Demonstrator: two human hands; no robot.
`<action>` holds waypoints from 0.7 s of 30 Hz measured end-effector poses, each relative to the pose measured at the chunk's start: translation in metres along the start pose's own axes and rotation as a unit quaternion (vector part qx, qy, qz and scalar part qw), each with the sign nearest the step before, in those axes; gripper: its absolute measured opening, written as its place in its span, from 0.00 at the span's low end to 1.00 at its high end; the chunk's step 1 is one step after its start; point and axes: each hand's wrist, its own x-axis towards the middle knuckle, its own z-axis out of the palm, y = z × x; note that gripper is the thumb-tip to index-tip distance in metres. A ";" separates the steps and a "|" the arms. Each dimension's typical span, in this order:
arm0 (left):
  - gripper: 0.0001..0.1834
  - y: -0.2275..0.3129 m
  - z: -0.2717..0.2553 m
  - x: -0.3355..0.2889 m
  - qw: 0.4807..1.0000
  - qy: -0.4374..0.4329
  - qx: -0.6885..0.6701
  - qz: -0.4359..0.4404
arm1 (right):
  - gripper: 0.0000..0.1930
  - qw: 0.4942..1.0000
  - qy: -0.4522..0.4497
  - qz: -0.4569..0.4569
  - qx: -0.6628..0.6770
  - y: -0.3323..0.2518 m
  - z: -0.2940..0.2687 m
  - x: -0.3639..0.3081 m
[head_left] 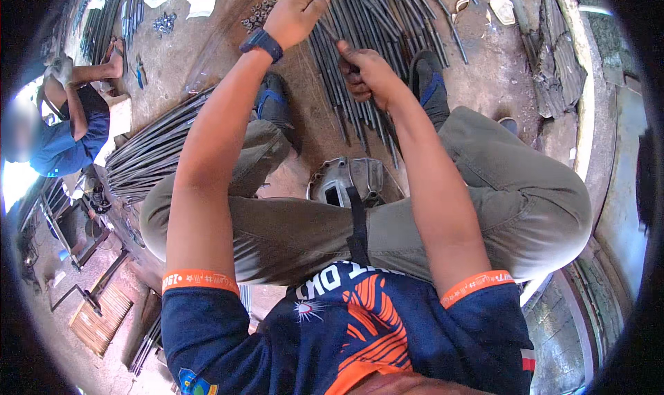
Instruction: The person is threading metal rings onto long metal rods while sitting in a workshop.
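A thick bundle of dark metal rods (325, 70) lies on the ground between my feet. Over its left side, my left hand (294, 18) is closed in a pinch, a dark watch on its wrist. Whatever sits between those fingertips is too small to make out. My right hand (370, 77) is lower and to the right, its fingers curled and thumb laid along a thin dark metal rod (328, 30). That rod's upper end points toward my left fingertips. Beside my left hand, small metal nuts (257, 16) lie in a heap.
More rods (155, 142) fan out left of my leg. A welding mask (346, 180) rests between my legs. Pliers (140, 73) and another heap of small parts (164, 23) lie on the left. A person (72, 122) sits at far left. Rusty sheet scraps (550, 56) stand right.
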 end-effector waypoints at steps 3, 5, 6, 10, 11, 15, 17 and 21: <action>0.26 -0.014 0.007 0.008 0.996 0.033 0.040 0.069 | 0.23 0.984 0.082 -0.084 -0.137 0.010 0.001 0.012; 0.28 -0.025 0.008 0.013 0.971 0.061 0.102 0.210 | 0.24 0.820 0.290 -0.263 -0.418 0.018 0.012 0.018; 0.28 -0.032 0.005 0.012 0.970 0.061 0.104 0.209 | 0.23 0.827 0.291 -0.255 -0.407 0.021 0.013 0.017; 0.25 -0.017 -0.023 0.007 0.912 -0.109 -0.248 -0.309 | 0.24 0.826 0.294 -0.237 -0.418 0.017 0.013 0.014; 0.25 -0.022 -0.027 0.004 0.881 -0.112 -0.300 -0.347 | 0.25 0.838 0.285 -0.223 -0.408 0.016 0.014 0.013; 0.20 -0.018 -0.021 -0.007 0.848 -0.095 -0.407 -0.327 | 0.26 0.835 0.291 -0.233 -0.405 0.022 0.009 0.020; 0.19 -0.001 -0.015 -0.013 0.865 -0.055 -0.421 -0.267 | 0.27 0.830 0.289 -0.240 -0.413 0.024 0.007 0.022; 0.19 -0.025 -0.008 -0.014 0.819 -0.060 -0.520 -0.235 | 0.24 0.821 0.296 -0.280 -0.401 0.026 0.012 0.023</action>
